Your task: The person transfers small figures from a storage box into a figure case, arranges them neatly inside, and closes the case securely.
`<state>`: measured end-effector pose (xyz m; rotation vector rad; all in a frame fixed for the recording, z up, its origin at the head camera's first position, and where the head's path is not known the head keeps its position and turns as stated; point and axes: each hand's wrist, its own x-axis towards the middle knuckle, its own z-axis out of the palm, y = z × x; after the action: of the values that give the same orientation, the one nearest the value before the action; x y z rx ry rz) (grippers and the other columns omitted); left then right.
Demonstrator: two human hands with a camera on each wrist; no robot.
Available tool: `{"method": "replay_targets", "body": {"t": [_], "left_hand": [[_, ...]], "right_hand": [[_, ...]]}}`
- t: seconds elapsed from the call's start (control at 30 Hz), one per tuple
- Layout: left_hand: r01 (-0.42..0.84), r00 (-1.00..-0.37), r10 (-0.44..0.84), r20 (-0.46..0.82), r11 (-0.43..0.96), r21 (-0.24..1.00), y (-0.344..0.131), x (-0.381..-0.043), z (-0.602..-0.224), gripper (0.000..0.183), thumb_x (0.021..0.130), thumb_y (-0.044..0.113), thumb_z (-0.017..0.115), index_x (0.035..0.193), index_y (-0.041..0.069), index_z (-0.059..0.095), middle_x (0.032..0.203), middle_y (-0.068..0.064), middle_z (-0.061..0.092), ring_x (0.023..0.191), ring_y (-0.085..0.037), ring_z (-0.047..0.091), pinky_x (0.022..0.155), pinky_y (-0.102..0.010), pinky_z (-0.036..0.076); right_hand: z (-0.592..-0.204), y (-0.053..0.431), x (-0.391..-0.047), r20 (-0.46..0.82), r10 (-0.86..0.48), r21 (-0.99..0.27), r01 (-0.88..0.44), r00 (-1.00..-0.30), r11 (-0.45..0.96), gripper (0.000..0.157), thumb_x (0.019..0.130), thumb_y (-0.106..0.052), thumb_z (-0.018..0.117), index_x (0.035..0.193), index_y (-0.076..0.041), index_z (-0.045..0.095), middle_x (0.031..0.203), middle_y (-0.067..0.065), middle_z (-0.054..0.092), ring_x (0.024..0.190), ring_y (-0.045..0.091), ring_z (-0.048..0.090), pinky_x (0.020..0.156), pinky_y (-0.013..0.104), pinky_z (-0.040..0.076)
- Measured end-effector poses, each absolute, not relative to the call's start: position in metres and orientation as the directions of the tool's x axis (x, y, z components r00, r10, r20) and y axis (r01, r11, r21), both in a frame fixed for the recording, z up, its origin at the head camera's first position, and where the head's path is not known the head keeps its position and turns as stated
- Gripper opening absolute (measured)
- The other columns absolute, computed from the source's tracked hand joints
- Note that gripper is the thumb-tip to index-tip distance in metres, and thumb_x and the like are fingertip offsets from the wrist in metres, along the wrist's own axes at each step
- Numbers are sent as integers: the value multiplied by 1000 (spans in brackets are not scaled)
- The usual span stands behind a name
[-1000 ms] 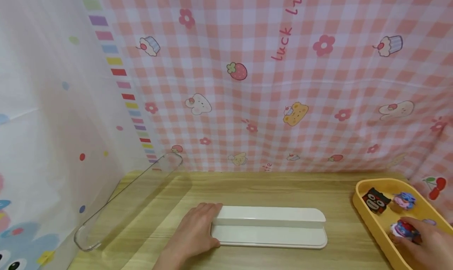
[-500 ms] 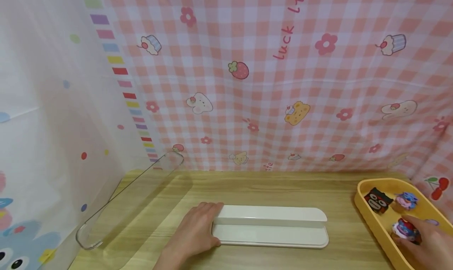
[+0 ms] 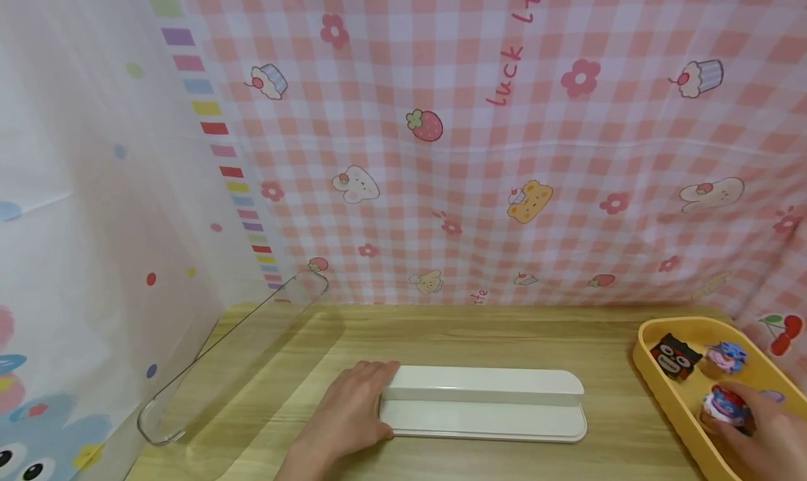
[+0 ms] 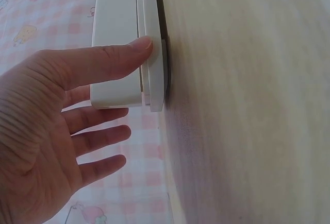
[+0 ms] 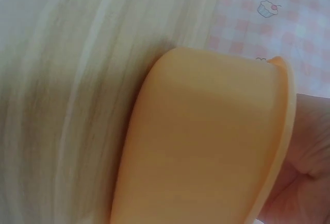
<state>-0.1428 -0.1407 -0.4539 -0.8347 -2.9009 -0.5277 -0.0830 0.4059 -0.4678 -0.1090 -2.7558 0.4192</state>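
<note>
My left hand (image 3: 343, 419) holds the left end of a white two-tier display base (image 3: 488, 421) that lies lengthwise on the table. In the left wrist view, the thumb (image 4: 108, 63) presses on its edge, with the index finger partly hidden behind it. At the right, my right hand (image 3: 772, 430) reaches into a yellow tray (image 3: 670, 414) and pinches a small red, blue and white figurine (image 3: 725, 405) between thumb and index finger. The tray's wall (image 5: 206, 131) hides the fingers in the right wrist view.
An owl-faced figurine (image 3: 674, 356) and a pink-and-blue figurine (image 3: 725, 357) sit at the tray's far end. A long transparent cover (image 3: 233, 369) stands on the table (image 3: 479, 330) at the left. Pink checked cloth (image 3: 391, 82) hangs behind.
The view has shifted very slightly. Both hands keep their places, the left at the display base and the right at the figurine in the tray.
</note>
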Motion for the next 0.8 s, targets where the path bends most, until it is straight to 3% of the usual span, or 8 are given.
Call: {"method": "replay_targets", "body": {"t": [0.13, 0.23, 0.4, 0.43, 0.5, 0.53, 0.6, 0.8], "left_hand": [[522, -852, 498, 161, 794, 311, -141, -142, -454, 95, 61, 21, 102, 143, 4, 58, 132, -9, 68, 123, -27, 62, 105, -50, 52], [521, -853, 498, 157, 793, 316, -140, -142, -454, 95, 61, 21, 102, 143, 4, 58, 133, -9, 68, 123, -27, 61, 106, -50, 51], [525, -851, 502, 156, 792, 313, -141, -142, -454, 94, 62, 21, 102, 143, 4, 58, 133, -8, 68, 123, -27, 61, 106, -50, 51], [526, -850, 503, 158, 792, 310, -141, -142, -454, 94, 62, 21, 102, 143, 4, 58, 132, -8, 68, 123, -27, 61, 106, -49, 51], [530, -847, 505, 163, 790, 309, -141, -142, -454, 94, 61, 21, 102, 143, 4, 58, 132, -8, 68, 122, -26, 61, 106, -49, 51], [532, -846, 506, 165, 789, 308, -141, -142, -454, 94, 61, 21, 102, 143, 4, 58, 132, -8, 68, 122, -26, 61, 106, -49, 51], [535, -844, 508, 168, 787, 308, -141, -142, -455, 94, 62, 21, 102, 143, 3, 58, 132, -8, 68, 122, -26, 61, 106, -49, 51], [532, -846, 506, 167, 788, 310, -142, -142, -455, 94, 62, 21, 101, 143, 3, 58, 132, -8, 68, 122, -26, 61, 105, -49, 52]], "right_hand": [[-466, 405, -83, 405, 113, -348, -39, -907, 937, 58, 67, 20, 83, 115, 20, 49, 93, 43, 56, 67, 47, 61, 50, 21, 40], [-464, 404, -83, 441, 121, -388, -67, -889, 919, 60, 65, 25, 80, 116, 22, 48, 94, 43, 54, 68, 36, 60, 52, 11, 33], [-454, 400, -83, 415, 167, -412, -21, -894, 911, 65, 68, 23, 82, 122, 21, 46, 101, 43, 53, 74, 41, 57, 61, 9, 35], [-452, 400, -83, 423, 162, -417, -33, -891, 908, 64, 67, 23, 81, 121, 22, 46, 101, 44, 53, 74, 37, 59, 62, 8, 36], [-448, 399, -84, 443, 153, -426, -57, -883, 903, 63, 65, 24, 80, 119, 23, 48, 98, 44, 54, 69, 16, 58, 60, 9, 38], [-446, 399, -84, 456, 141, -421, -74, -879, 904, 61, 64, 24, 80, 117, 23, 49, 95, 43, 55, 67, 5, 52, 54, 5, 30], [-443, 398, -84, 471, 137, -429, -91, -871, 899, 60, 63, 24, 79, 116, 24, 50, 92, 42, 55, 65, -10, 39, 51, 7, 33], [-432, 392, -87, 528, 126, -427, -134, -840, 895, 63, 59, 29, 78, 115, 27, 50, 90, 42, 55, 70, -18, 34, 50, 5, 35]]}}
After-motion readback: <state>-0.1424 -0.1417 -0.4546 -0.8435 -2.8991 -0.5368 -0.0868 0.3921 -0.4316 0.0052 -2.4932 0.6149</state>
